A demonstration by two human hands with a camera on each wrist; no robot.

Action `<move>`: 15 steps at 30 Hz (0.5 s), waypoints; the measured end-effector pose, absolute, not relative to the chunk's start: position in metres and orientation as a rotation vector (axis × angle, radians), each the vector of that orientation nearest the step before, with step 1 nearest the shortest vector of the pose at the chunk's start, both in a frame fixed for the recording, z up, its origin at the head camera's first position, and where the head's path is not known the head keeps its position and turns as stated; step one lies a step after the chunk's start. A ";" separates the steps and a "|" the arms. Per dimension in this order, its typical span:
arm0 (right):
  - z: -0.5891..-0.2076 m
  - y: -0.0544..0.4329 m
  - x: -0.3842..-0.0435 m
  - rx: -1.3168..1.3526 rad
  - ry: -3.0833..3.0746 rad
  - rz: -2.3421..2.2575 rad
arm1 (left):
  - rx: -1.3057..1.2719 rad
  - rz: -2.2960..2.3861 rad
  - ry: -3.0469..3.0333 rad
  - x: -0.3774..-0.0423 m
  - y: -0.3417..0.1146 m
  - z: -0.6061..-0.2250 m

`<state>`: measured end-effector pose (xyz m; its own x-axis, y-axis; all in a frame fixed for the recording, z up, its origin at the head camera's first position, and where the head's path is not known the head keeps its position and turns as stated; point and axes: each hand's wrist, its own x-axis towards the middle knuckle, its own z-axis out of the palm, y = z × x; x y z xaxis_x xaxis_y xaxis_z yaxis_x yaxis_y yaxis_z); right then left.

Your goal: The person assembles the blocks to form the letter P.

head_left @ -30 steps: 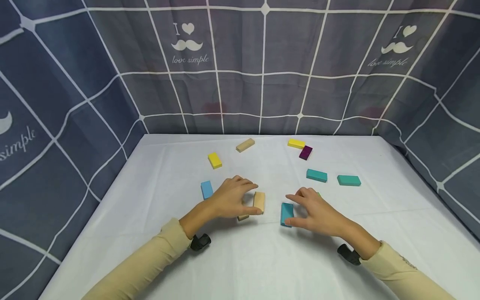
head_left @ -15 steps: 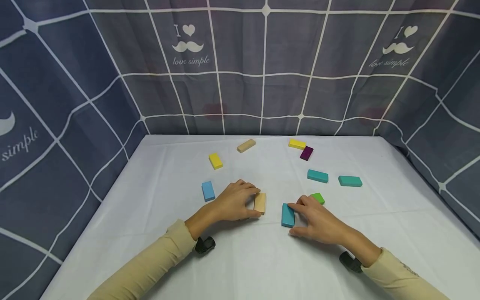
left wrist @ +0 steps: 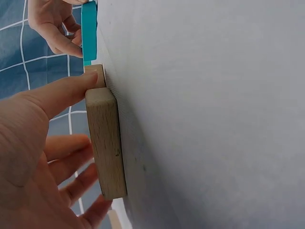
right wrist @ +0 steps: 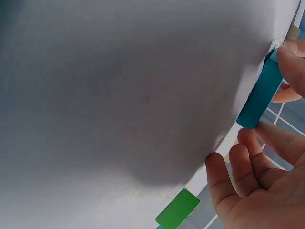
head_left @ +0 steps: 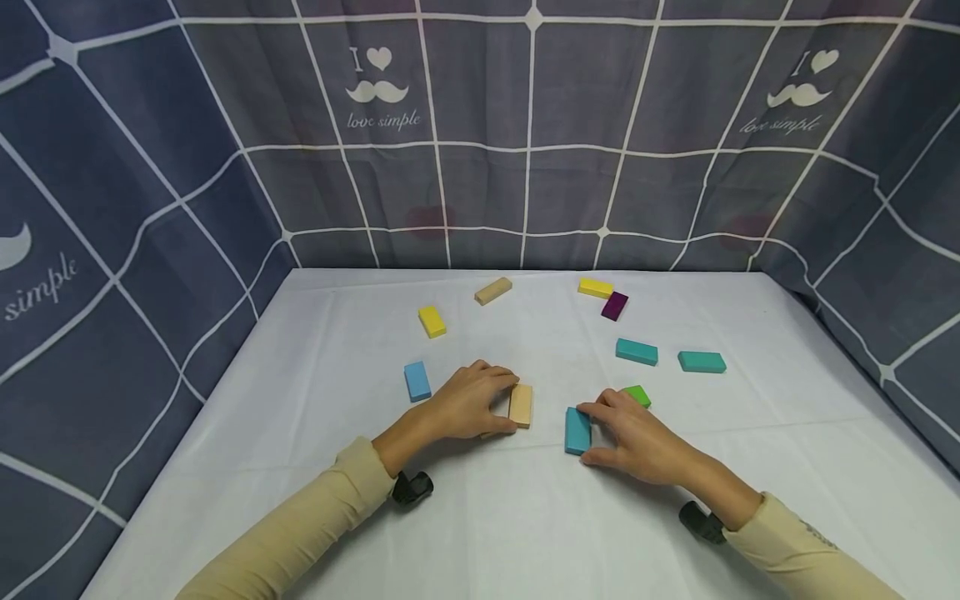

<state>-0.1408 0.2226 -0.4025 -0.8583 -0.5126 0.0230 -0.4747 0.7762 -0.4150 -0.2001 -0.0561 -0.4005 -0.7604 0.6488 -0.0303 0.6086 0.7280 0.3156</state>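
Note:
My left hand (head_left: 472, 404) holds a tan wooden block (head_left: 521, 406) by its ends, thumb at the near end and index finger at the far end. Beneath that palm is a second wooden block (left wrist: 107, 148), large in the left wrist view and almost hidden in the head view. To the right, my right hand (head_left: 637, 437) pinches a blue-teal block (head_left: 577, 431) between thumb and index finger at its two ends. Both held blocks lie flat on the white cloth, roughly parallel, with a gap between them. A green block (head_left: 637, 396) sits just beyond the right knuckles.
A light blue block (head_left: 417, 381) and a yellow block (head_left: 432, 322) lie to the left. Farther back are a tan block (head_left: 492, 291), another yellow block (head_left: 595, 287) and a purple block (head_left: 615, 306). Two teal blocks (head_left: 636, 351) lie at right. Gridded curtains (head_left: 480, 192) surround the table.
My left index finger has come down to the tan block's far end. My right thumb and index finger have shifted onto the blue-teal block's ends, uncovering more of the green block.

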 end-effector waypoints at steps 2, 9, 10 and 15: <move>-0.403 0.223 -0.141 -0.796 2.873 -0.638 | 1.005 0.428 2.782 -0.200 -0.055 -0.401; -0.403 0.223 -0.142 -0.799 2.850 -0.653 | 0.954 0.433 2.776 -0.203 -0.055 -0.401; -0.403 0.223 -0.142 -0.804 2.837 -0.656 | 0.953 0.435 2.775 -0.203 -0.054 -0.401; -0.400 0.217 -0.139 -0.888 2.742 -0.668 | 0.940 0.442 2.768 -0.203 -0.054 -0.400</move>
<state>-0.1389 0.2166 -0.4001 -0.8045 -0.5929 -0.0347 -0.5105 0.7203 -0.4696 -0.2029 -0.0535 -0.3997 -0.7824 0.6178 -0.0783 0.5626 0.7552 0.3364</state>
